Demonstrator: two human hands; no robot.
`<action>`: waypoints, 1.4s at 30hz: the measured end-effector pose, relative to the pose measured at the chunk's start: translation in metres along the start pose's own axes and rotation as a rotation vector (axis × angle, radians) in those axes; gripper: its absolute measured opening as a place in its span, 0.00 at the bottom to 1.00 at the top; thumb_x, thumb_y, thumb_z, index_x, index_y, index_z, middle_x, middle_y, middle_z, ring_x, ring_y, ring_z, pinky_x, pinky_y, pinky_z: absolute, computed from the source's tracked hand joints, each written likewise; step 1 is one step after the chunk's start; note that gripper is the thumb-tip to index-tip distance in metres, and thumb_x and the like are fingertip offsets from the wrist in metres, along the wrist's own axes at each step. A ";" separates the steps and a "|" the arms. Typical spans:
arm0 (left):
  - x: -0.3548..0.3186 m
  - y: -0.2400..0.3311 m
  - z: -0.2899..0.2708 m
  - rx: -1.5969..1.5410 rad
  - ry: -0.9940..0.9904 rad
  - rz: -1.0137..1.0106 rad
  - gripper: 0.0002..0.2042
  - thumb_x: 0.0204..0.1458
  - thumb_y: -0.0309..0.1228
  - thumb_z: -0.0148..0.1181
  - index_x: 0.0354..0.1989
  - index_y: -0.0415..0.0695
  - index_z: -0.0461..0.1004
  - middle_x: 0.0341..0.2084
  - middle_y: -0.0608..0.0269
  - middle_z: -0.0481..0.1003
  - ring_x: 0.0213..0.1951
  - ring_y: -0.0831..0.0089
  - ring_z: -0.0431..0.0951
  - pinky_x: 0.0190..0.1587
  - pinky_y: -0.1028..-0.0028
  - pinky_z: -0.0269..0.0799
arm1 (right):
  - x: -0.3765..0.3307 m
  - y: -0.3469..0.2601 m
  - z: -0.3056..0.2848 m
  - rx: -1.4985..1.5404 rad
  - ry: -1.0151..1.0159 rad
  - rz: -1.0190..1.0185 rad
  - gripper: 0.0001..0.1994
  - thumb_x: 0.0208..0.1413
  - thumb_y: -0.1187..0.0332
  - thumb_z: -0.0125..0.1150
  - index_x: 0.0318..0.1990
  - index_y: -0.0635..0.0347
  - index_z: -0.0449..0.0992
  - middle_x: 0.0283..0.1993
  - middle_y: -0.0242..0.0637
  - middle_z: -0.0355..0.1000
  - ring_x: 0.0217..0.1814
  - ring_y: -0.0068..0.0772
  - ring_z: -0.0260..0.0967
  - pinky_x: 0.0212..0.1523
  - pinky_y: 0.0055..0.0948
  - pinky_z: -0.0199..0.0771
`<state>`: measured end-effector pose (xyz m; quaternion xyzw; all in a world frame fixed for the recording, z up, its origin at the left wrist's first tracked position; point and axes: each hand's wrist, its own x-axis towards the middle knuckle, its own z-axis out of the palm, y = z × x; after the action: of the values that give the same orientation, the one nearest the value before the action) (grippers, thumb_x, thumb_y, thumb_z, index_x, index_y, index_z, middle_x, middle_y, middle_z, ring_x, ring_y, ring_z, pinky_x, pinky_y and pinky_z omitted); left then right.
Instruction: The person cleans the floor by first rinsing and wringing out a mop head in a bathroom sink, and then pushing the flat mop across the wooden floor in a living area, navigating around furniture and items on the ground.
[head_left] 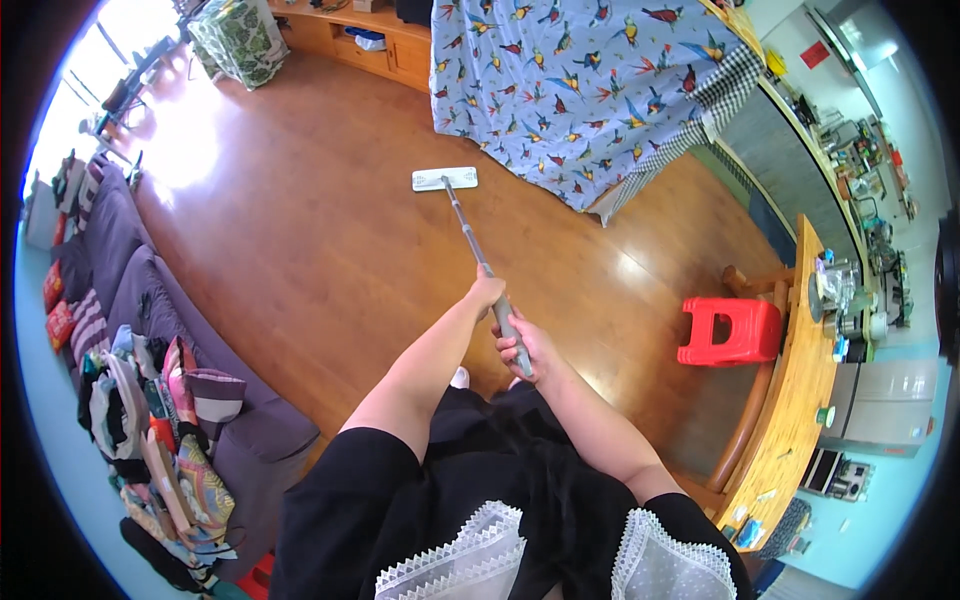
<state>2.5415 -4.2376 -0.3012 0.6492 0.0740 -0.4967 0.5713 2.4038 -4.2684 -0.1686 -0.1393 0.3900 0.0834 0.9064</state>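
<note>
Broadly, a brown wooden floor (330,220) fills the middle, its far left washed out by glare. Along the left, a purple-grey sofa (125,225) lies partly buried under a heap of clothes (125,405), its pieces hard to tell apart. A blue bird-print cloth (590,100) hides what it covers and is cut off by the top edge. On the right, a wooden table (785,435) stands near a red stool (757,331). The mop (469,232) slants from the person's front to the floor near the cloth: slim grey pole, thicker grey grip, flat white oblong head (428,180), underside out of sight. The left hand (487,291) wraps the pole; the right hand (532,350), nearer the body, curls round the grip, covering part of it.
</note>
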 end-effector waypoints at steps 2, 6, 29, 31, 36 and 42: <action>0.023 0.014 0.001 -0.017 0.004 0.056 0.41 0.45 0.23 0.48 0.66 0.47 0.30 0.22 0.57 0.69 0.23 0.68 0.72 0.25 0.68 0.69 | 0.016 -0.025 0.006 -0.023 0.011 0.030 0.15 0.64 0.64 0.41 0.57 0.37 0.58 0.38 0.34 0.61 0.22 0.17 0.57 0.15 0.13 0.59; 0.062 0.058 0.009 -0.099 0.025 0.056 0.40 0.45 0.23 0.48 0.66 0.49 0.34 0.21 0.57 0.68 0.22 0.68 0.71 0.24 0.68 0.69 | 0.050 -0.081 0.016 -0.076 -0.016 0.095 0.19 0.65 0.63 0.40 0.62 0.31 0.53 0.37 0.35 0.61 0.22 0.18 0.56 0.16 0.14 0.60; 0.258 0.252 0.013 -0.475 0.275 0.158 0.35 0.47 0.22 0.46 0.66 0.52 0.42 0.24 0.61 0.65 0.24 0.69 0.68 0.22 0.68 0.67 | 0.222 -0.337 0.127 -0.496 -0.075 0.334 0.21 0.66 0.62 0.34 0.65 0.27 0.45 0.36 0.35 0.57 0.20 0.19 0.52 0.16 0.17 0.59; 0.275 0.273 -0.006 -0.482 0.300 0.169 0.39 0.47 0.23 0.46 0.68 0.54 0.35 0.30 0.52 0.68 0.26 0.65 0.71 0.26 0.65 0.69 | 0.243 -0.347 0.152 -0.591 -0.034 0.333 0.21 0.66 0.61 0.35 0.64 0.26 0.48 0.36 0.34 0.58 0.20 0.17 0.52 0.16 0.15 0.57; 0.316 0.340 -0.070 -0.473 0.325 0.127 0.39 0.46 0.22 0.46 0.67 0.52 0.36 0.29 0.55 0.67 0.25 0.67 0.70 0.25 0.67 0.69 | 0.315 -0.365 0.220 -0.611 -0.030 0.352 0.21 0.66 0.61 0.36 0.65 0.25 0.47 0.35 0.34 0.58 0.20 0.16 0.51 0.16 0.15 0.57; 0.366 0.413 -0.176 -0.549 0.344 0.169 0.33 0.46 0.21 0.46 0.63 0.52 0.45 0.24 0.59 0.66 0.22 0.70 0.68 0.22 0.69 0.67 | 0.403 -0.363 0.335 -0.678 -0.021 0.372 0.21 0.66 0.60 0.37 0.64 0.25 0.47 0.35 0.34 0.58 0.20 0.16 0.51 0.17 0.15 0.58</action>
<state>3.0957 -4.4056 -0.3182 0.5492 0.2463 -0.2924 0.7431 3.0021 -4.4893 -0.1751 -0.3568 0.3498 0.3721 0.7822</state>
